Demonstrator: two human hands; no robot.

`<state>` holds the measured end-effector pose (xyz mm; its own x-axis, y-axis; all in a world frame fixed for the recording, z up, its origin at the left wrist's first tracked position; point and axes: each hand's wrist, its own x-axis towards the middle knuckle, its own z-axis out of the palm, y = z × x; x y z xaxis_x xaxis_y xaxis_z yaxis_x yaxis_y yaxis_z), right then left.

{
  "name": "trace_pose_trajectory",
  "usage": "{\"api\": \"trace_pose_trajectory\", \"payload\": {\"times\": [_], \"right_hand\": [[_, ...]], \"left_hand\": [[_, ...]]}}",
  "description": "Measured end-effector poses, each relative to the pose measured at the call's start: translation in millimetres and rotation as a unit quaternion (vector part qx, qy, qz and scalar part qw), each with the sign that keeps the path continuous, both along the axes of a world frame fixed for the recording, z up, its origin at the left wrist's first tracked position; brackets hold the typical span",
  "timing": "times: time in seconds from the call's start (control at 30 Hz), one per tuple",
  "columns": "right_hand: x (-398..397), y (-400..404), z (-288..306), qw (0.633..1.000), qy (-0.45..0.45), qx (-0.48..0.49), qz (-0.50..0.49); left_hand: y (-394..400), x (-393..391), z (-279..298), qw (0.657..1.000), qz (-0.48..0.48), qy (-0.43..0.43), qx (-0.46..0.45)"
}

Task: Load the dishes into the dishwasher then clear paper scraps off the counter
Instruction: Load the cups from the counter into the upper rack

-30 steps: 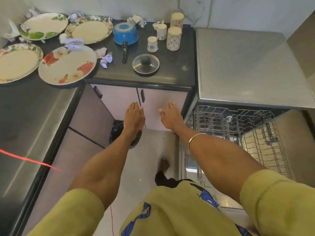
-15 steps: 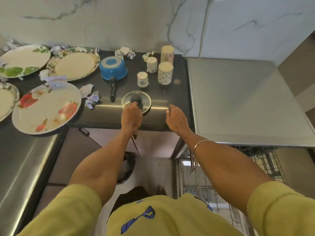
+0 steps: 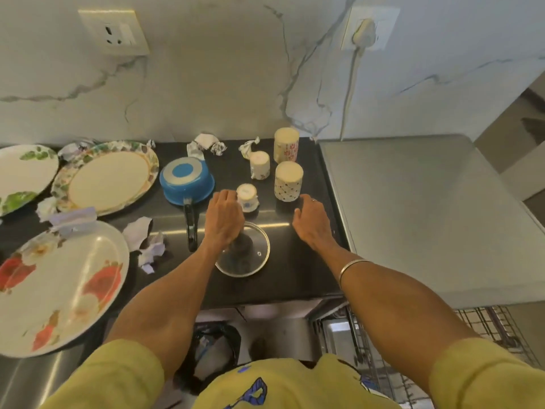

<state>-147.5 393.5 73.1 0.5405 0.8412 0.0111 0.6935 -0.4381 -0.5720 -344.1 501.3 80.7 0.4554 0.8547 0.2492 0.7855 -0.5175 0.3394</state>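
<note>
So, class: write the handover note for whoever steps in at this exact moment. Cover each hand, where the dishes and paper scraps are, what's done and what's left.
Left hand: over the glass lid, fingers reaching to the small cup; grip unclear.
Right hand: open, near the dotted cup, holding nothing.
On the counter: upside-down blue saucepan, four inverted cups, four plates at left, e.g. the red-flowered plate.
Paper scraps lie among the plates and behind the cups.
Dishwasher rack is pulled out at lower right; no dishes visible in the part shown.
Done: nothing loaded.
Left: load all the dishes, then clear the scraps.
</note>
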Motion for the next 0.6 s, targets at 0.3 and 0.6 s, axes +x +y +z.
{"api": "trace_pose_trajectory", "payload": {"times": [0.3, 0.6], "right_hand": [[13.4, 58.3, 0.4, 0.992, 0.103, 0.015, -0.075], [26.8, 91.9, -10.2, 0.994, 0.093, 0.016, -0.046]], "left_hand": [[61.3, 16.6, -14.0, 0.987, -0.095, 0.022, -0.126], [71.4, 35.5, -27.3, 0.972, -0.105, 0.049, -0.202]]}}
